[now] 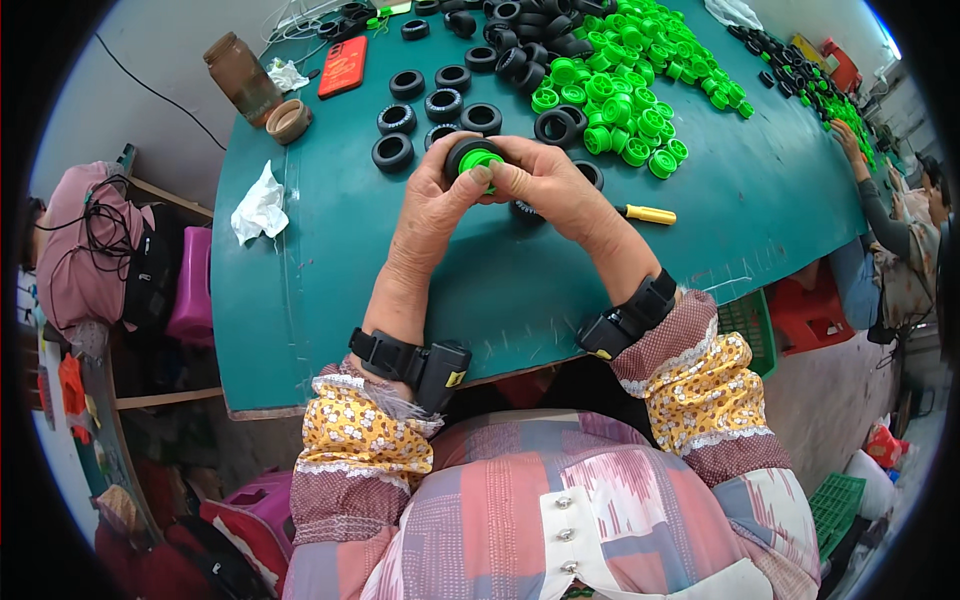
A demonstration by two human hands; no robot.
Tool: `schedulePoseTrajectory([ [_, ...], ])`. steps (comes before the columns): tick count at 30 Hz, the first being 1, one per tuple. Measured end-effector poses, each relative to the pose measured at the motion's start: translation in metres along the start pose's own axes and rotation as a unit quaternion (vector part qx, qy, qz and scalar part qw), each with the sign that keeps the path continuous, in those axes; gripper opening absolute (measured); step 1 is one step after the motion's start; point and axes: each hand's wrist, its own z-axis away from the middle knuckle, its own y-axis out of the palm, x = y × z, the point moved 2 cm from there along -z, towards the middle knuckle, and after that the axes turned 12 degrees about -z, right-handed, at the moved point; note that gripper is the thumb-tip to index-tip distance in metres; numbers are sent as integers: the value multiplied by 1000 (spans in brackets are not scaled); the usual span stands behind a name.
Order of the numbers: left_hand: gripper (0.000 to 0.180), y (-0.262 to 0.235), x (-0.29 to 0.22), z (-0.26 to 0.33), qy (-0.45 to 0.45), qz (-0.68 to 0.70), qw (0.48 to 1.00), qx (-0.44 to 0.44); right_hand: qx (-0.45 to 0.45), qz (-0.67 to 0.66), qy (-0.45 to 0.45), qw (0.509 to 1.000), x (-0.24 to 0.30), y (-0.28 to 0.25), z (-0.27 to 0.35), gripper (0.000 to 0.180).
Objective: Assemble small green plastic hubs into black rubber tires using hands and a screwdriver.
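Between my two hands, above the green table, is a small black toy tire [462, 150] with a bright green wheel rim [479, 160] at its opening. My left hand [438, 180] wraps the tire from the left, its thumb pressed on the rim. From the other side my right hand [548, 180] grips the same pieces, thumb also on the rim. How deep the rim sits in the tire is hidden by my thumbs. Several loose black tires [397, 119] lie just beyond my hands. To the right of my right hand rests a yellow-handled tool [650, 214], its tip partly hidden.
A heap of green rims [630, 90] and a pile of black tires [530, 40] cover the far side. At the left are a brown bottle [240, 75], its lid [289, 121], a red phone [343, 67] and crumpled tissue [260, 205]. Another person's hand [848, 142] works at far right.
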Motion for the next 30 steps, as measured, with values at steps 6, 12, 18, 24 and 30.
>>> schedulePoseTrajectory([
  [6, 47, 0, 3, 1, 22, -51, 998, 16, -29, 12, -6, 999, -9, -2, -1, 33],
  [12, 36, 6, 6, -1, 31, -121, 992, 10, -91, -21, -8, 996, -16, -2, 4, 29],
  [18, 27, 8, 11, -1, 17, -117, 991, -60, -77, 4, 13, 997, -14, -3, -3, 33],
  [24, 24, -11, 5, -6, -52, 38, 991, -114, -123, 276, 23, 953, 62, -50, 9, 37],
  [30, 23, -19, 20, -8, -129, 59, 983, -115, -83, 295, 75, 949, 55, -41, 14, 32],
])
